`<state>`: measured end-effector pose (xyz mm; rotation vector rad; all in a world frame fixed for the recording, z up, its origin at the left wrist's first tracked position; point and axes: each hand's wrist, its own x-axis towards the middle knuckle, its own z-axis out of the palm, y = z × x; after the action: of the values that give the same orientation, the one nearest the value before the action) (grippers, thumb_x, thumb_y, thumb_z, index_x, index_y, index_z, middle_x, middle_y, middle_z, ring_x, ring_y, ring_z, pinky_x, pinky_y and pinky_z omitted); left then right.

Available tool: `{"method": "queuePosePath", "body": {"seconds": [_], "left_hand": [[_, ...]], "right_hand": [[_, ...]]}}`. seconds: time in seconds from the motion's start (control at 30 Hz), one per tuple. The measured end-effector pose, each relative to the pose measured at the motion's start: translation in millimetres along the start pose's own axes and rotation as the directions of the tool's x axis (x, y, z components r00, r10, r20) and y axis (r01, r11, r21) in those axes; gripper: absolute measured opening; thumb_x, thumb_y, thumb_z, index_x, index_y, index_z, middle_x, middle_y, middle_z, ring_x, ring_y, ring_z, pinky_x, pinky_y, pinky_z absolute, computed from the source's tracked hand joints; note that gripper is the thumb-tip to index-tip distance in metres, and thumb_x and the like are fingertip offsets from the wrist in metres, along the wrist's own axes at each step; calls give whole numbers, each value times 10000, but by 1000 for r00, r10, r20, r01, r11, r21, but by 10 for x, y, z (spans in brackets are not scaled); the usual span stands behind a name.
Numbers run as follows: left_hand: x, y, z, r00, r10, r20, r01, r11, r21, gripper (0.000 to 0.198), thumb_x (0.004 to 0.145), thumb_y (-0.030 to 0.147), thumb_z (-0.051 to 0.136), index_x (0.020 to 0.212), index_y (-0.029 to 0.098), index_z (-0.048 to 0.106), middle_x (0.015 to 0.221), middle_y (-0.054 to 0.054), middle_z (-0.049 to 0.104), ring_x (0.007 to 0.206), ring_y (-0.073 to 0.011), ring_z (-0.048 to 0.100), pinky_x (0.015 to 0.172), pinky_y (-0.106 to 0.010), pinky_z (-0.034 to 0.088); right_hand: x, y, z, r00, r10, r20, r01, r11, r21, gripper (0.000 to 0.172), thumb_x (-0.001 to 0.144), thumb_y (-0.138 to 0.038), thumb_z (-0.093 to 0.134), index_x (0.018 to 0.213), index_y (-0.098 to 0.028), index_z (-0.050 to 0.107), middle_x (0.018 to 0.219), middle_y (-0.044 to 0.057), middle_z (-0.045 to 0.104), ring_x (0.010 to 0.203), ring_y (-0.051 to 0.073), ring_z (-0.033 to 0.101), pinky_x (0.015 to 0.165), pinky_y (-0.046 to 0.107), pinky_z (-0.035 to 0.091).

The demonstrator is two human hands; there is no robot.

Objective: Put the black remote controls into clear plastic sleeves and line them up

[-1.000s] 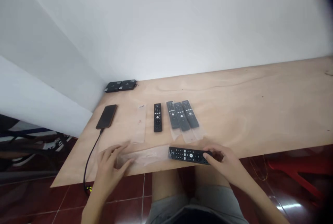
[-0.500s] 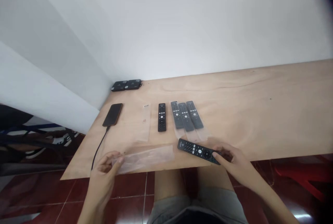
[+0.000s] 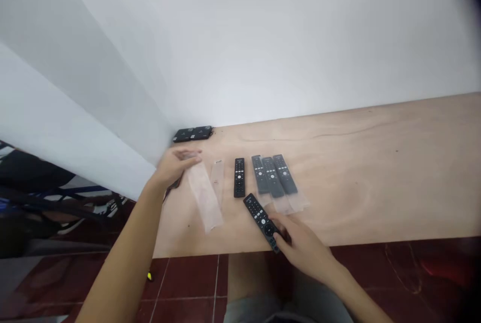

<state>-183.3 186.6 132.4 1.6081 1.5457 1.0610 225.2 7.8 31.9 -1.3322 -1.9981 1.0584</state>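
A clear plastic sleeve (image 3: 206,195) hangs from the pinched fingers of my left hand (image 3: 176,164), over the table's left part. My right hand (image 3: 295,240) grips the lower end of a black remote (image 3: 262,220), its buttons facing up. Just beyond it, a bare black remote (image 3: 239,178) lies upright on the table. To its right, several remotes in clear sleeves (image 3: 272,177) lie side by side, partly overlapping. Another flat sleeve (image 3: 217,178) lies between my left hand and the bare remote.
Two black boxes (image 3: 193,133) sit against the wall at the back left of the wooden table (image 3: 356,173). A phone, mostly hidden, lies under my left hand. At the far left, a person's shoes (image 3: 112,206) show beyond the table.
My left hand has moved up and away with the sleeve, now over the phone. My right hand has shifted left, and its remote has turned to a steeper angle. The view has shifted slightly.
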Motion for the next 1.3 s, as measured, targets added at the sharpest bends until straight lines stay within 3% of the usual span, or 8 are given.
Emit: {"method": "queuePosePath", "body": {"seconds": [0.17,0.37,0.57,0.7,0.83,1.1,1.2,1.3], "left_hand": [[689,-19,359,937,-18,349,-44,985,167,553,558,559,1021,941,198,853,965,-105,851,915,-289,769,853,-419,630],[910,-267,507,934,39,356,-160,934,319,682,680,679,920,1133,180,819,1104,-135,835,1017,-301,754,939,-438,611],[444,-627,528,960,199,199,-271,846,460,701,1109,661,352,1506,153,627,1559,-192,645,1482,-334,558,1250,-545,415],[32,-911,736,930,215,300,-348,781,519,734,1087,651,462,1622,154,535,1734,-177,467,1637,-354,394,1351,-555,282],[-96,-1051,941,923,208,324,-366,737,569,768,1095,651,466,1680,155,462,1768,-177,405,1668,-355,341,1365,-559,247],[-276,-660,941,907,310,285,-421,683,597,661,1153,524,373,1715,178,391,1790,-153,375,1683,-328,310,1367,-565,262],[-605,-492,1159,845,404,351,-535,659,529,573,1141,466,468,1669,244,477,1739,-104,477,1642,-309,399,1339,-544,361],[-930,-448,1505,864,447,233,-498,690,525,395,1123,354,519,1459,241,693,1496,-123,711,1468,-339,606,1233,-587,498]], "right_hand": [[102,-7,158,995,-57,-82,53,997,-50,475,1028,-185,512,1485,-281,597,1281,102,774,1103,320,726,945,439,575],[114,51,260,985,-87,-149,72,992,-106,553,1040,-196,502,1583,-299,530,1275,104,787,1102,328,745,938,437,597],[148,45,346,984,-88,-156,47,967,-250,540,1063,-200,465,1599,-250,521,1197,116,802,1042,338,738,907,459,589],[222,47,396,980,-126,-154,64,932,-358,487,1069,-199,448,1538,-203,581,1113,127,813,956,344,733,847,460,575],[321,93,447,973,-148,-176,59,900,-431,447,1091,-222,444,1501,-186,616,1045,137,813,902,345,737,818,463,569],[289,79,391,918,-361,-162,274,876,-397,323,1100,-219,535,1388,-251,678,1389,127,712,1285,353,642,1091,525,525],[301,46,381,918,-381,-111,301,850,-432,315,1094,-207,545,1370,-258,688,1533,105,659,1433,375,552,1156,560,472],[405,25,438,934,-328,-144,229,856,-463,321,1110,-228,537,1392,-270,685,1569,97,655,1482,384,521,1176,593,428]]}}
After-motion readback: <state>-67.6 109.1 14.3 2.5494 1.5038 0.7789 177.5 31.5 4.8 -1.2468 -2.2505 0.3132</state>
